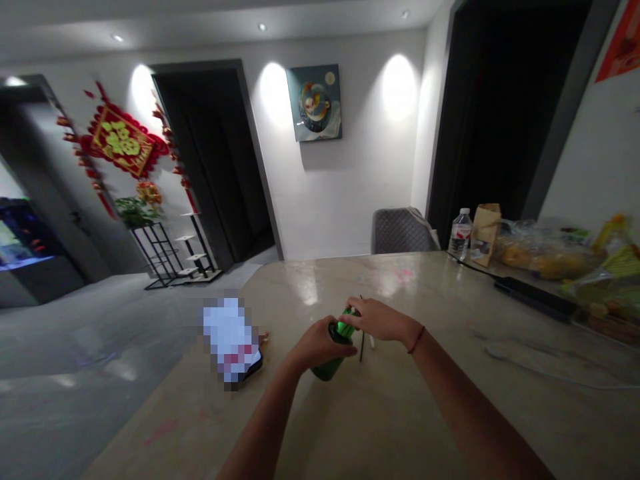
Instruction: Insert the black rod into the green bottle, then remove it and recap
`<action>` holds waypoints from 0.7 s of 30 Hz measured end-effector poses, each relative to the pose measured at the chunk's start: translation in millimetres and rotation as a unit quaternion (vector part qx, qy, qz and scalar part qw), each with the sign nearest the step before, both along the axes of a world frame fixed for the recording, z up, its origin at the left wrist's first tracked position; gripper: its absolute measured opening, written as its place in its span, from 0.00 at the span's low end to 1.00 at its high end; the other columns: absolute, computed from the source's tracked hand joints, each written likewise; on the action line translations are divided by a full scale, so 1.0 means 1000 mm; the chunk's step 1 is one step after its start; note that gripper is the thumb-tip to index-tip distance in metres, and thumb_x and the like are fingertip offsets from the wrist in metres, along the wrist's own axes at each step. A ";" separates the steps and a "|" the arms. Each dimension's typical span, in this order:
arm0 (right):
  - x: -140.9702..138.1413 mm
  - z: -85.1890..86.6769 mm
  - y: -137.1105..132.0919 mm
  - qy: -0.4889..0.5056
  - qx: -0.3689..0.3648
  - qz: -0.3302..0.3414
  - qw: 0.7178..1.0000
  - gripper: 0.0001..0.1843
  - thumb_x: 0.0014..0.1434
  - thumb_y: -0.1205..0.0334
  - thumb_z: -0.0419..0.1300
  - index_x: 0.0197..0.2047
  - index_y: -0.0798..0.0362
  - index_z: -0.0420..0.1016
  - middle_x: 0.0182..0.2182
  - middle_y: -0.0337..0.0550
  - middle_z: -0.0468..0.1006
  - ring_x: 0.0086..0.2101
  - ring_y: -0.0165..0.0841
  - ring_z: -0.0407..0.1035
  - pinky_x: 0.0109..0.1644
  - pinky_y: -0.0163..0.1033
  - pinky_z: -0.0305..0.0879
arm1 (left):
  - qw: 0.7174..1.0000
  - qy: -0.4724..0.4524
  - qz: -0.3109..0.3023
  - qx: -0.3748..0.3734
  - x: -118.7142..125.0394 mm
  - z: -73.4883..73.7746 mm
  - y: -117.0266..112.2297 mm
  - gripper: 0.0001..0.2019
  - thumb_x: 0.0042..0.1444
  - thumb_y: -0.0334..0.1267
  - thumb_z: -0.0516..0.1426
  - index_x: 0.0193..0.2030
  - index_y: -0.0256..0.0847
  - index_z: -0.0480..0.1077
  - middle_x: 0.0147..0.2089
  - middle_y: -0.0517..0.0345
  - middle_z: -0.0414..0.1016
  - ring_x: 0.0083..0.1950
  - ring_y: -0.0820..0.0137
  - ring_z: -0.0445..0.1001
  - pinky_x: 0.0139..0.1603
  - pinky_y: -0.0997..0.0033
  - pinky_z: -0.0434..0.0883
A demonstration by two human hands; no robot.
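Note:
My left hand (319, 345) is wrapped round a dark green container (327, 369), which leans over the table with its dark round rim towards the upper right. Fingers bent, my right hand (376, 319) grips a bright green ribbed piece (346, 325) at that rim. Whether the piece is inside the opening or just touching it, I cannot tell. A thin dark stick (362, 347) lies beside the hands, with a short white stick (372, 342) close to it. My fingers partly hide the container and the green piece.
On the pale marble table (430, 420), a phone (230, 340) with a blurred-out screen is at left. A water bottle (461, 235), paper bag (485, 235), plastic bags (545, 250) and a black power strip (535, 297) are at right. A grey chair (400, 231) stands behind.

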State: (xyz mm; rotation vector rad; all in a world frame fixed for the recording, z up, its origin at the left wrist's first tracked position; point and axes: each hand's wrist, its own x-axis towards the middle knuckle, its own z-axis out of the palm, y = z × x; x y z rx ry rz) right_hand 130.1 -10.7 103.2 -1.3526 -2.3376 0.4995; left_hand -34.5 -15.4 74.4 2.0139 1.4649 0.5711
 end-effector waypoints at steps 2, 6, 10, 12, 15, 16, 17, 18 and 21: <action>0.001 0.001 0.000 0.010 0.001 0.012 1.000 0.14 0.57 0.54 0.50 0.40 0.56 0.68 0.33 0.47 0.74 0.32 0.33 0.67 0.35 0.35 0.57 | 1.000 -0.002 -0.003 -0.019 -0.001 0.001 0.001 0.27 0.31 0.48 0.61 0.41 0.37 0.68 0.36 0.55 0.73 0.36 0.66 0.70 0.34 0.71 0.65; 0.005 0.001 0.000 0.067 -0.019 0.059 0.996 0.12 0.54 0.61 0.54 0.42 0.54 0.67 0.34 0.43 0.73 0.33 0.30 0.66 0.38 0.35 0.59 | 0.999 -0.015 -0.029 -0.038 -0.003 0.002 0.001 0.29 0.33 0.51 0.61 0.43 0.36 0.67 0.36 0.56 0.73 0.35 0.67 0.70 0.33 0.72 0.64; 0.009 -0.003 0.004 0.146 -0.063 0.079 0.984 0.29 0.49 0.58 0.60 0.54 0.53 0.58 0.32 0.40 0.72 0.31 0.29 0.67 0.33 0.33 0.61 | 0.999 -0.016 -0.026 -0.030 -0.003 0.003 0.000 0.29 0.32 0.52 0.61 0.41 0.36 0.67 0.33 0.57 0.72 0.33 0.69 0.69 0.31 0.73 0.64; 0.009 -0.006 0.007 0.181 -0.070 0.056 0.979 0.33 0.49 0.53 0.60 0.55 0.56 0.56 0.30 0.41 0.72 0.30 0.29 0.67 0.32 0.32 0.61 | 0.999 -0.015 -0.019 -0.024 -0.003 0.003 0.000 0.30 0.32 0.54 0.60 0.41 0.36 0.68 0.33 0.56 0.72 0.33 0.68 0.69 0.31 0.72 0.64; 0.008 -0.009 0.012 0.170 -0.046 -0.012 0.984 0.28 0.52 0.45 0.54 0.48 0.58 0.64 0.26 0.41 0.71 0.26 0.28 0.66 0.30 0.32 0.59 | 1.000 -0.001 -0.010 -0.011 -0.002 0.003 0.000 0.31 0.31 0.56 0.60 0.41 0.36 0.68 0.33 0.56 0.72 0.33 0.67 0.69 0.33 0.71 0.64; 0.008 -0.010 0.013 0.155 -0.038 -0.026 0.987 0.26 0.52 0.44 0.54 0.44 0.59 0.66 0.24 0.41 0.71 0.25 0.28 0.65 0.29 0.32 0.59 | 1.000 0.003 -0.012 -0.010 -0.002 0.002 0.000 0.32 0.31 0.56 0.60 0.41 0.36 0.68 0.33 0.56 0.72 0.33 0.67 0.69 0.33 0.71 0.64; 0.008 -0.010 0.013 0.143 -0.035 -0.030 0.989 0.25 0.51 0.44 0.54 0.42 0.59 0.68 0.23 0.40 0.70 0.24 0.27 0.65 0.28 0.32 0.58 | 1.000 0.003 -0.015 -0.010 -0.002 0.002 0.000 0.32 0.31 0.56 0.60 0.41 0.36 0.68 0.33 0.57 0.72 0.33 0.67 0.69 0.34 0.71 0.64; 0.008 -0.011 0.013 0.139 -0.036 -0.027 0.989 0.24 0.51 0.45 0.55 0.40 0.58 0.68 0.22 0.40 0.70 0.23 0.27 0.64 0.27 0.32 0.58 | 1.000 0.003 -0.017 -0.012 -0.002 0.002 0.000 0.32 0.31 0.56 0.60 0.41 0.36 0.68 0.33 0.57 0.72 0.33 0.68 0.69 0.34 0.71 0.64; 0.010 -0.010 0.012 0.168 -0.070 0.015 0.983 0.22 0.50 0.51 0.58 0.44 0.58 0.66 0.28 0.42 0.73 0.24 0.26 0.65 0.27 0.31 0.59 | 1.000 -0.001 -0.011 -0.020 -0.003 0.001 0.001 0.32 0.30 0.56 0.60 0.41 0.36 0.68 0.33 0.56 0.72 0.33 0.68 0.69 0.33 0.71 0.64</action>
